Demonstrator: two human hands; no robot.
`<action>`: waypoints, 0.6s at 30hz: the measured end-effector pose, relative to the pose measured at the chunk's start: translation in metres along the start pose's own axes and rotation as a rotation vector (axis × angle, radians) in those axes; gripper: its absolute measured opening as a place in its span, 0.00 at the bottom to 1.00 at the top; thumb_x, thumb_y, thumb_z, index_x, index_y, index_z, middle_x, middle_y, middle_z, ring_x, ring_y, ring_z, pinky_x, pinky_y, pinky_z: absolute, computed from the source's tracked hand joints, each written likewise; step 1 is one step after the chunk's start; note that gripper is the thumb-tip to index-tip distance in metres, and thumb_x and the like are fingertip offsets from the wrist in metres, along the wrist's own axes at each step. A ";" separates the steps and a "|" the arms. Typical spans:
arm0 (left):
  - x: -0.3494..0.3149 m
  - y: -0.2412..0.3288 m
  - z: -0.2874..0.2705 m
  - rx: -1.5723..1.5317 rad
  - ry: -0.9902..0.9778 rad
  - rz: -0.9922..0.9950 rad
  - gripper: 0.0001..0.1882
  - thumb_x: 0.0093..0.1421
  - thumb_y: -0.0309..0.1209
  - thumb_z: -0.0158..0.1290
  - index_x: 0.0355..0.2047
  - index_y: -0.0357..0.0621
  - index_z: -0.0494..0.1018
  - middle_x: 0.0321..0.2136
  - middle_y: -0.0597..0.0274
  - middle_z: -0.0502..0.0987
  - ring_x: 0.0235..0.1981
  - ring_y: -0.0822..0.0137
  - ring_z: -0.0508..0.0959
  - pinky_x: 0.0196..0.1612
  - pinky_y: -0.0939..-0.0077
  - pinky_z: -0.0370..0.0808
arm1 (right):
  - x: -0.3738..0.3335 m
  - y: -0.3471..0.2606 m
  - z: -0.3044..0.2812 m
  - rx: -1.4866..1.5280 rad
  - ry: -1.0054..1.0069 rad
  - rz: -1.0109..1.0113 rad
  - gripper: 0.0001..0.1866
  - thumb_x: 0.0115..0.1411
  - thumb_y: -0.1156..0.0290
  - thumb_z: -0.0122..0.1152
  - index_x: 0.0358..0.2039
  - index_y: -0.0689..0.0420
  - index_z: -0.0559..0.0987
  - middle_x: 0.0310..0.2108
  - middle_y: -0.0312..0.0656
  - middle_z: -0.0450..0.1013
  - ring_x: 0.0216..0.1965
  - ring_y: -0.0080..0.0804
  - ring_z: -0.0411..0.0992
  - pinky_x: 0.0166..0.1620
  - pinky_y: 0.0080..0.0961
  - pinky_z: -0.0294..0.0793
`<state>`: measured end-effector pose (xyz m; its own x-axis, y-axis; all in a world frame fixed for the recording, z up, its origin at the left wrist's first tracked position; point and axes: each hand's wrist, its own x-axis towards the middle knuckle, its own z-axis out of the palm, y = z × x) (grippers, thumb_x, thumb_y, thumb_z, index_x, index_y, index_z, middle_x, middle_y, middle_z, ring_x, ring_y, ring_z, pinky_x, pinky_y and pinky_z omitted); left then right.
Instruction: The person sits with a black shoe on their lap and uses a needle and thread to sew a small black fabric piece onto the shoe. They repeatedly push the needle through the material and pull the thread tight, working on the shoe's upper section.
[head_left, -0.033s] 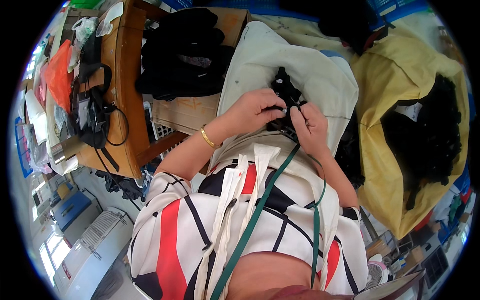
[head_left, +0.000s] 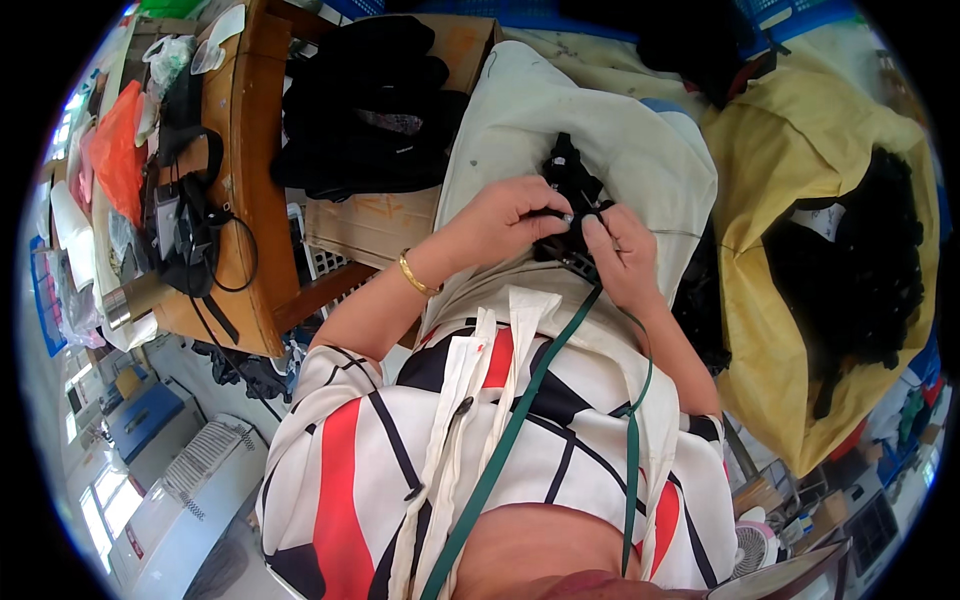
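My left hand [head_left: 510,215] and my right hand [head_left: 622,255] meet over a small black piece [head_left: 568,180] of fabric and straps, and both grip it with closed fingers. Its top sticks out above my fingers; the lower part is hidden between my hands. It is held over a pale cream cloth [head_left: 610,110] spread across my lap. A gold bracelet [head_left: 415,275] sits on my left wrist. A green lanyard [head_left: 520,420] runs down my striped top from under my right hand.
A pile of black items [head_left: 365,100] lies on a cardboard box [head_left: 375,225] to my left. Beyond it stands a wooden table [head_left: 255,170] with cables and an orange bag [head_left: 115,150]. On my right, a yellow sack [head_left: 790,160] holds more black pieces [head_left: 870,260].
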<state>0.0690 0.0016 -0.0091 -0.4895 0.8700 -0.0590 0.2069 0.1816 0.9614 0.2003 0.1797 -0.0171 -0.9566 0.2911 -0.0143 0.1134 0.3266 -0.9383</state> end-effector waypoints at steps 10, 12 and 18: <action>-0.004 0.010 -0.008 0.189 0.049 0.264 0.14 0.47 0.25 0.66 0.36 0.48 0.80 0.36 0.65 0.79 0.45 0.58 0.74 0.49 0.67 0.72 | -0.001 -0.011 -0.038 0.322 -0.294 0.190 0.07 0.64 0.74 0.58 0.41 0.61 0.78 0.30 0.34 0.76 0.30 0.18 0.72 0.37 0.18 0.73; -0.005 0.015 -0.008 0.237 0.035 0.288 0.14 0.46 0.25 0.66 0.36 0.48 0.80 0.36 0.66 0.79 0.46 0.58 0.74 0.49 0.66 0.72 | 0.003 -0.021 -0.045 0.260 -0.431 0.269 0.06 0.63 0.75 0.59 0.41 0.61 0.78 0.29 0.34 0.76 0.29 0.18 0.71 0.35 0.18 0.72; -0.006 0.024 -0.009 0.299 0.012 0.339 0.14 0.45 0.25 0.66 0.35 0.48 0.80 0.36 0.66 0.79 0.47 0.57 0.74 0.50 0.66 0.73 | 0.006 -0.030 -0.048 0.109 -0.496 0.123 0.10 0.61 0.78 0.59 0.43 0.58 0.80 0.28 0.37 0.77 0.28 0.19 0.72 0.34 0.18 0.72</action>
<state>0.0697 -0.0032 0.0171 -0.3614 0.8981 0.2506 0.5917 0.0132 0.8061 0.2038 0.2149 0.0276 -0.9531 -0.1486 -0.2637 0.2294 0.2135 -0.9496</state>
